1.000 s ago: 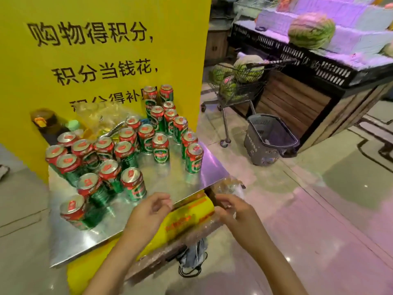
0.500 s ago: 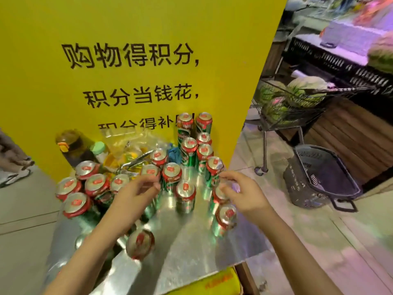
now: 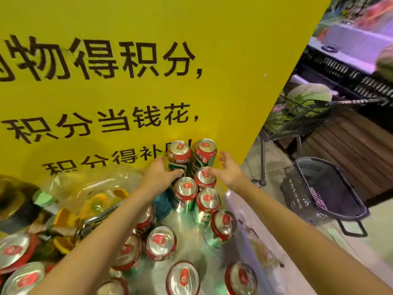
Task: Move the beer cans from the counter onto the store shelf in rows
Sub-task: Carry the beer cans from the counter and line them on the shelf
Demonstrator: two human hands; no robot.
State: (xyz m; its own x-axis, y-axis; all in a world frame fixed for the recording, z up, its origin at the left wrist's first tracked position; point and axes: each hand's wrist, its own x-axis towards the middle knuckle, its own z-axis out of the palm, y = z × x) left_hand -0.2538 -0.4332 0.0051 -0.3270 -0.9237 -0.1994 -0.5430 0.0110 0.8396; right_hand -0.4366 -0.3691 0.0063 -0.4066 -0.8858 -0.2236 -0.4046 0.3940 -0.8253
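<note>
Left hand [image 3: 159, 174]: fingers and thumb curled round the left can [image 3: 178, 155] of the two stacked cans at the back, gripping its side. Right hand [image 3: 228, 170]: fingers spread and relaxed, holding nothing, just beside the right stacked can [image 3: 205, 154]; whether a fingertip touches it cannot be told. Both stacked cans stand upright against the yellow sign [image 3: 127, 60], on top of other cans. Remaining beer cans [image 3: 161, 243] stand on the metal counter [image 3: 191, 254], in a loose line below the hands and clustered at lower left. A clear plastic bag [image 3: 91, 188] lies left of the left forearm. Shopping cart [image 3: 297, 116] and basket [image 3: 327, 188] stand on the floor to the right.
</note>
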